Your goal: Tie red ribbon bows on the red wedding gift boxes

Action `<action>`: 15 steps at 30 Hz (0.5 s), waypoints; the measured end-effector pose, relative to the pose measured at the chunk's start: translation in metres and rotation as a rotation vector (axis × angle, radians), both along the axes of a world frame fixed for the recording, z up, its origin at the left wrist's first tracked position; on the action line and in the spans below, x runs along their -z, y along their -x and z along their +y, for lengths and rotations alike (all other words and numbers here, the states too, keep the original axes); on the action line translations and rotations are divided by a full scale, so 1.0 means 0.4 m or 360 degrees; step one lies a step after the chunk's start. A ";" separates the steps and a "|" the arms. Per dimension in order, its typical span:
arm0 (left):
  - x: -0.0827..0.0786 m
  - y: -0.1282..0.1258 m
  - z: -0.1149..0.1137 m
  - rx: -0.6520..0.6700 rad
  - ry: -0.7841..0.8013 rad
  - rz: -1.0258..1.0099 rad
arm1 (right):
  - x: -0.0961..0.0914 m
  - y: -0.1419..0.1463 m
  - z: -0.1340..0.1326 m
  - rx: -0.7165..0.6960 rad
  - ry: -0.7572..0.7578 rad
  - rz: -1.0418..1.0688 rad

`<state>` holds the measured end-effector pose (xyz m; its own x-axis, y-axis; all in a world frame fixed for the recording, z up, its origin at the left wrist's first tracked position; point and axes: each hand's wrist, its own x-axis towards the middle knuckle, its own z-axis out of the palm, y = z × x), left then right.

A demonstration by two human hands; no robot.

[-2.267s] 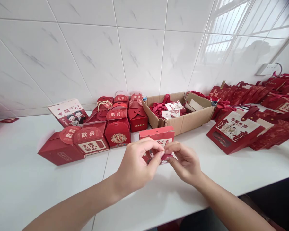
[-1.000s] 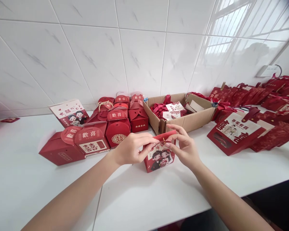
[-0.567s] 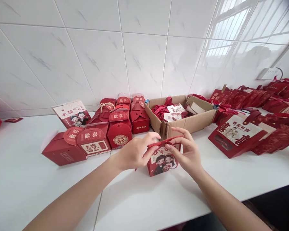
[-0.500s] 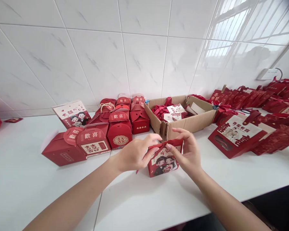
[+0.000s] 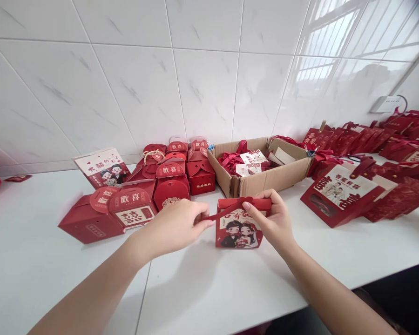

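A red gift box (image 5: 239, 235) printed with a cartoon wedding couple stands upright on the white table in front of me. My right hand (image 5: 270, 216) grips its top right, thumb pressed on the front near the upper edge and fingers behind. A dark red ribbon (image 5: 226, 211) runs from the box top down to the left. Its free end is pinched in my left hand (image 5: 181, 223), which is beside the box and apart from it. The fingertips behind the box are hidden.
Several finished-looking red boxes (image 5: 139, 197) stand to the left. A cardboard carton (image 5: 265, 179) with ribbons and cards sits behind the gift box. Red gift bags (image 5: 338, 195) line the right side. The tiled wall (image 5: 206, 93) closes off the back.
My left hand has moved left off the box top, drawing the ribbon out. My right hand stays at the top right; the box front now faces me more squarely.
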<state>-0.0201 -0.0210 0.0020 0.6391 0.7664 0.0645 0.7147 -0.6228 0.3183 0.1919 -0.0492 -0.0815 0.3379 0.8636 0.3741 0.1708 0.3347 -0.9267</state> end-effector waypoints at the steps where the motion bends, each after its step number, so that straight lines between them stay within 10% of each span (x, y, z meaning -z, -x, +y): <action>1: -0.009 0.012 0.004 0.0044 0.0043 -0.0044 | 0.000 0.000 -0.001 0.0003 -0.0007 -0.0010; 8: -0.070 0.045 -0.024 -0.0141 0.0045 -0.0861 | 0.008 0.010 -0.023 -0.0334 -0.0488 -0.0298; 15: -0.029 -0.011 -0.046 0.0155 -0.0057 -0.1309 | 0.011 0.021 -0.051 -0.0579 -0.1020 -0.0506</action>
<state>-0.0158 -0.0394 0.0136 0.4403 0.6987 0.5639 0.2046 -0.6896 0.6947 0.1834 -0.0696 -0.0860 -0.1295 0.4839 0.8655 0.1720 0.8706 -0.4610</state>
